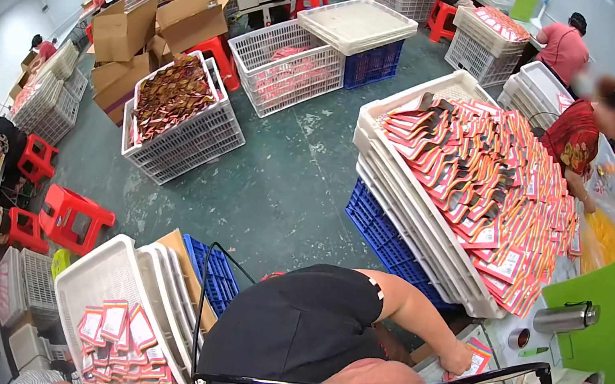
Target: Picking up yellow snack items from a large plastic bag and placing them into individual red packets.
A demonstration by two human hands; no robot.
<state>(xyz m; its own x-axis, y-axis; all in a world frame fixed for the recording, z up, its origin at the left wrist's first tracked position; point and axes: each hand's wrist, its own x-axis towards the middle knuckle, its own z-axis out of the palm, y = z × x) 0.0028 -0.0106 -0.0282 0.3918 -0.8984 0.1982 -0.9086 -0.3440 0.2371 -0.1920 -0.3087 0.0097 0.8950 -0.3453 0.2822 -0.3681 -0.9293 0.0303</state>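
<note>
My left arm reaches to the right from a black short sleeve, over the edge of a white table. At its end my left hand [458, 359] is closed on a small flat packet [478, 356] with pink, orange and white colouring; part of the packet is hidden behind the fingers. My right hand does not show. Close to the left hand on the table stand a steel thermos flask [564, 318] and a small dark-mouthed metal cup [518, 338].
Heaped packets fill a tray [495, 311] atop stacked crates beside me. More packets lie in another tray [83, 277] behind. A crate of brown packets [189, 148], red stools [75, 218] and cardboard boxes [190, 18] stand on the green floor. A co-worker in red [576, 143] handles a yellow bag.
</note>
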